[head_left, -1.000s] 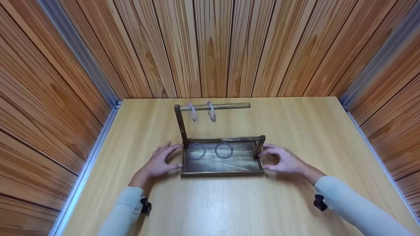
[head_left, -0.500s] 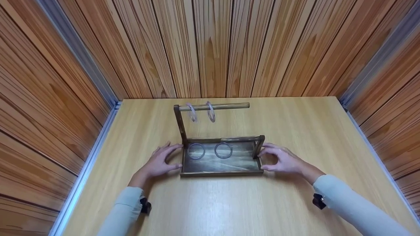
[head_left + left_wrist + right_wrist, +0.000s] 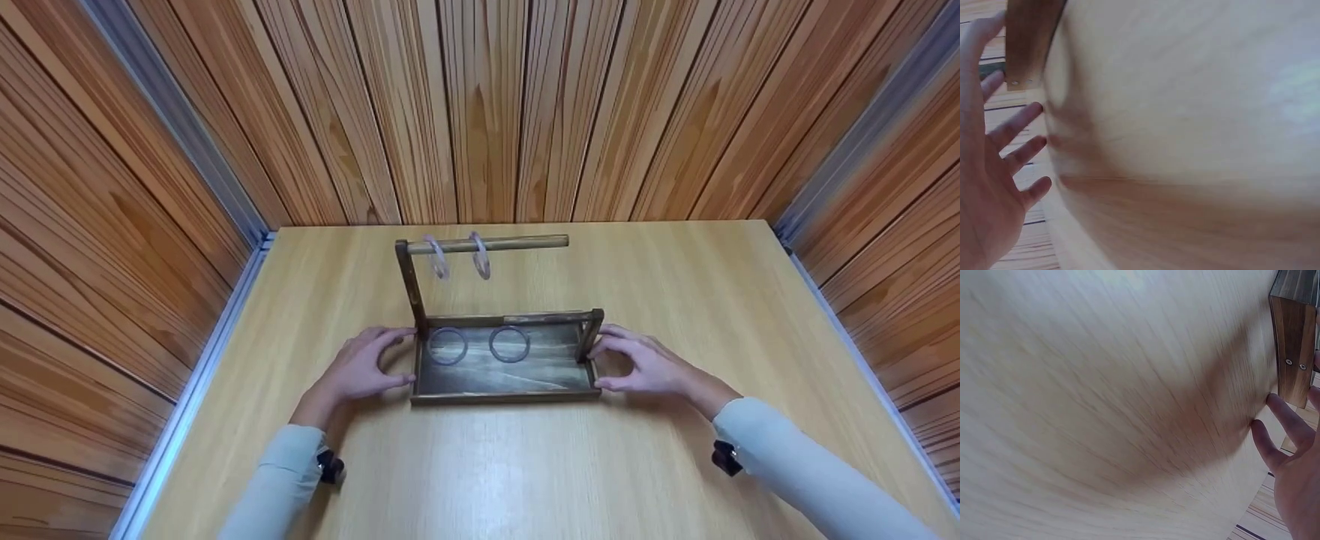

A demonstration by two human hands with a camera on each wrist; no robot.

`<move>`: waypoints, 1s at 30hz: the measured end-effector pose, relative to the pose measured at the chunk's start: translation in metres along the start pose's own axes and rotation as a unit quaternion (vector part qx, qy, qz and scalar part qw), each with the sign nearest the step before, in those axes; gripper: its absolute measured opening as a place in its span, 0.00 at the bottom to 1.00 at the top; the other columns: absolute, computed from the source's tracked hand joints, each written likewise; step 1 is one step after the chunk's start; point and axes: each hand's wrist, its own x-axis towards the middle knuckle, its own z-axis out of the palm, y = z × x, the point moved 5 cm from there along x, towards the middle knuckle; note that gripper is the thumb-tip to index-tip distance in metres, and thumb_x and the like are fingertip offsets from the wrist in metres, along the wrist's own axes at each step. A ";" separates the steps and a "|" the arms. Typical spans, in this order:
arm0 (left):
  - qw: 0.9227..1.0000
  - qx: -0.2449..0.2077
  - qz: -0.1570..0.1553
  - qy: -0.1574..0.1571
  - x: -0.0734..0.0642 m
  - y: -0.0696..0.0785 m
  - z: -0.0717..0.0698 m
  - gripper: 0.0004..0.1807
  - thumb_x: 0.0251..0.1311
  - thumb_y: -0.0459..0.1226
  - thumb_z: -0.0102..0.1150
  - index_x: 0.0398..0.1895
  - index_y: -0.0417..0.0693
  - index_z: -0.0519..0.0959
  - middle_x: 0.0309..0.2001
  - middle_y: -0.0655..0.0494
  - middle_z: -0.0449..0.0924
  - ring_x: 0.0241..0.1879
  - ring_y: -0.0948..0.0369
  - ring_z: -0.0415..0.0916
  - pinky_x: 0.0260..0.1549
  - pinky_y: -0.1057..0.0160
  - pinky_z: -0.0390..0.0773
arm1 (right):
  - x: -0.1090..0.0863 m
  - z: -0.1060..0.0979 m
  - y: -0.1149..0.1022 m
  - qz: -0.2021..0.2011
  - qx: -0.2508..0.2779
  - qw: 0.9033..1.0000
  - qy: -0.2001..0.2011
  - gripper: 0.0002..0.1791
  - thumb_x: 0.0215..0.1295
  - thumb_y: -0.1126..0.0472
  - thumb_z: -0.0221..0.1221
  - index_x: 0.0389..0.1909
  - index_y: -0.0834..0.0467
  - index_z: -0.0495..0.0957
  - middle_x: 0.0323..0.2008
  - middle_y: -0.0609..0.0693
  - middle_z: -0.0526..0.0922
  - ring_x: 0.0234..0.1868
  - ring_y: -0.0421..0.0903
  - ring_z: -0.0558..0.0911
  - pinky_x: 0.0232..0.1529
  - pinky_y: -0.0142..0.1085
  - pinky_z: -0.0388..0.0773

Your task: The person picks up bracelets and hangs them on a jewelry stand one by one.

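Observation:
A dark wooden jewellery stand rests on the table, with a tray base, a tall left post and a horizontal bar. Two pale purple ring-shaped bangles hang from the bar, and two more bangles lie flat in the tray. My left hand touches the tray's left end with thumb and forefinger. Its other fingers spread over the table in the left wrist view. At the opposite end, my right hand touches the tray's side and short right post. In the right wrist view, part of that hand is out of frame.
The light wooden table extends around the stand. Wood-plank walls enclose its back and both sides, with metal rails along the corners and side edges. Black wrist devices sit at the sleeve cuffs.
The left hand's outer fingers have drawn in a little. Stand, bangles and right hand keep their places; the whole view has shifted very slightly.

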 end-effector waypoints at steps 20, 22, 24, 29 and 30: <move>0.992 -0.034 0.118 -0.024 0.014 0.049 -0.021 0.38 0.61 0.44 0.83 0.76 0.54 0.82 0.73 0.43 0.83 0.73 0.39 0.81 0.75 0.31 0.79 | -0.001 0.000 0.000 0.011 0.011 1.000 -0.008 0.21 0.68 0.45 0.78 0.57 0.48 0.87 0.80 0.72 0.75 0.77 0.79 0.77 0.74 0.78 0.75; 0.991 -0.025 0.125 -0.044 0.016 0.053 -0.022 0.41 0.59 0.44 0.84 0.77 0.54 0.81 0.76 0.40 0.81 0.76 0.36 0.79 0.77 0.29 0.77 | -0.001 0.000 0.000 0.007 0.007 1.000 -0.006 0.21 0.68 0.46 0.78 0.56 0.48 0.87 0.79 0.72 0.76 0.76 0.79 0.79 0.72 0.77 0.77; 0.989 -0.019 0.130 -0.062 0.019 0.058 -0.022 0.42 0.57 0.44 0.84 0.78 0.53 0.80 0.78 0.39 0.79 0.78 0.34 0.76 0.78 0.28 0.75 | -0.001 0.000 0.000 0.003 0.005 1.000 -0.003 0.21 0.68 0.47 0.79 0.56 0.49 0.87 0.78 0.71 0.77 0.74 0.79 0.80 0.71 0.76 0.78; 0.985 -0.011 0.144 -0.097 0.027 0.071 -0.022 0.43 0.57 0.43 0.85 0.78 0.53 0.81 0.80 0.40 0.77 0.80 0.35 0.75 0.79 0.29 0.75 | 0.000 0.000 0.000 0.001 0.005 1.000 -0.002 0.21 0.67 0.47 0.79 0.56 0.48 0.87 0.78 0.70 0.77 0.74 0.78 0.80 0.72 0.77 0.78; 0.984 -0.010 0.147 -0.102 0.029 0.074 -0.021 0.43 0.57 0.43 0.85 0.78 0.52 0.80 0.81 0.40 0.77 0.80 0.36 0.74 0.80 0.30 0.74 | 0.000 0.000 0.001 0.001 0.005 1.000 -0.003 0.21 0.67 0.47 0.79 0.56 0.48 0.87 0.78 0.70 0.77 0.75 0.78 0.80 0.72 0.77 0.78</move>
